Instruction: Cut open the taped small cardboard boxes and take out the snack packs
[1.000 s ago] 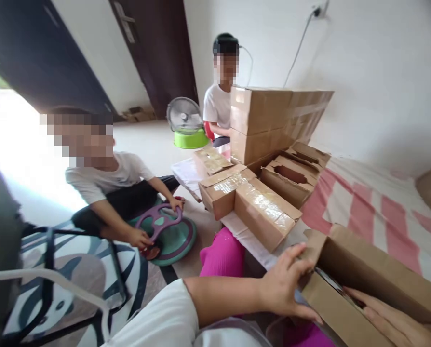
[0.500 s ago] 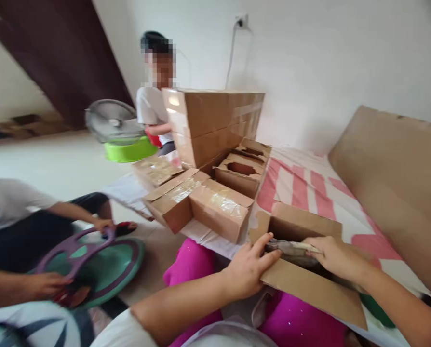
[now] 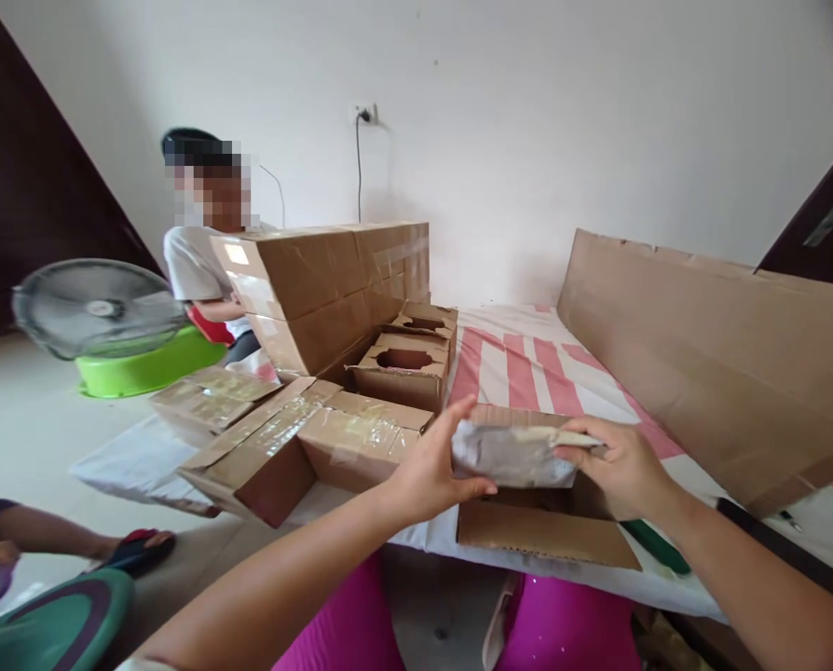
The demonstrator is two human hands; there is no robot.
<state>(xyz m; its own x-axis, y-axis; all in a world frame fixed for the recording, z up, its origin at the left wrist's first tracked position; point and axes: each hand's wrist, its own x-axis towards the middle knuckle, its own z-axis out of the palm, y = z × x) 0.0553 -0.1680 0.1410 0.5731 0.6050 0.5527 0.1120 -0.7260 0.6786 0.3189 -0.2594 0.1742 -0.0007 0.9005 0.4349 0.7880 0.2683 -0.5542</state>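
A grey-white, plastic-wrapped packet (image 3: 504, 457) is held level above an open cardboard box (image 3: 546, 539). My left hand (image 3: 430, 461) is closed around its left end, thumb below and fingers above. At the other end, my right hand (image 3: 616, 458) pinches the packet near a pale strip along its top. What the packet contains cannot be made out. The box lies with its near flap folded out towards my knees, and the packet and hands hide most of its inside.
Left of the box are taped cartons (image 3: 364, 433), cartons with cut-out holes (image 3: 402, 359) and a long carton stack (image 3: 319, 280). A large cardboard sheet (image 3: 696, 354) leans at right. Across the table sits a person (image 3: 199, 266), beside a fan (image 3: 102, 308) on a green base.
Both hands have lifted the packet up out of the box. My view has swung to the right, so the co-worker at the left is now mostly out of frame.
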